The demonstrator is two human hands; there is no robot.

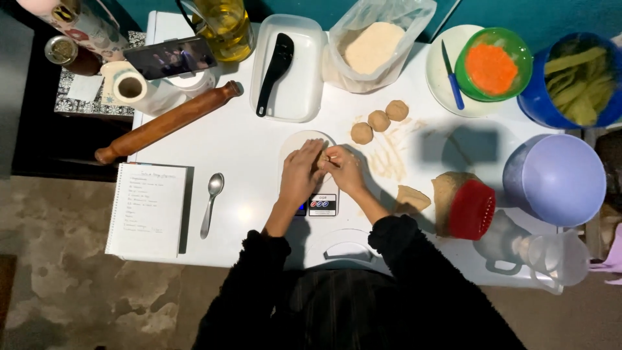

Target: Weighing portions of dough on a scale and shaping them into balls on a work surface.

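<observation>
My left hand (301, 174) and my right hand (343, 170) meet over a small white kitchen scale (319, 204), both closed around a piece of dough (324, 159) that is mostly hidden between the fingers. Three dough balls (379, 120) lie in a row on the floured white table (246, 149) just beyond my right hand. A larger lump of dough (446, 188) and a smaller torn piece (413, 198) rest to the right.
A wooden rolling pin (170, 121), notebook (148, 209) and spoon (212, 201) lie left. Behind: white tray with black spatula (277, 65), flour bag (372, 48), oil jar (225, 26), green bowl (492, 65), blue bucket (576, 81). Right: lilac bowl (560, 178), red scraper (472, 210), clear jug (551, 259).
</observation>
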